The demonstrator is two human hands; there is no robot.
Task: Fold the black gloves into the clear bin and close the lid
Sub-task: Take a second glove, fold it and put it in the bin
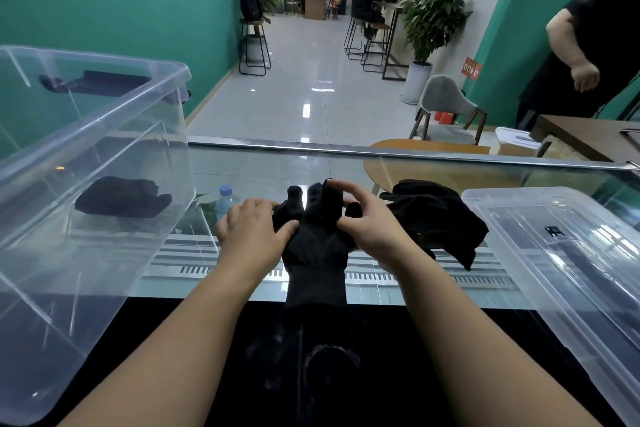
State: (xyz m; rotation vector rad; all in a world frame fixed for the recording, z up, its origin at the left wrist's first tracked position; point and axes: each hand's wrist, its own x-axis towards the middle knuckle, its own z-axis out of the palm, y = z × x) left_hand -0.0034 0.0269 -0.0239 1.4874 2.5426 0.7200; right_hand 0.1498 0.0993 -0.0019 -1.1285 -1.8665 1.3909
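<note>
A black glove (317,253) lies flat on the glass counter in front of me, fingers pointing away, cuff toward me. My left hand (251,230) grips its left edge near the thumb. My right hand (369,218) pinches the glove's fingers on the right side. More black gloves (440,215) lie in a heap just to the right. The clear bin (114,128) stands open at the left with a folded black glove (121,198) inside. Its clear lid (561,253) lies on the counter at the right.
A glass counter (398,163) with a metal far edge spans the view; a water bottle (227,201) shows beneath the glass. A person in black stands at the far right beside a wooden table (588,135). Stools, chairs and plants fill the room beyond.
</note>
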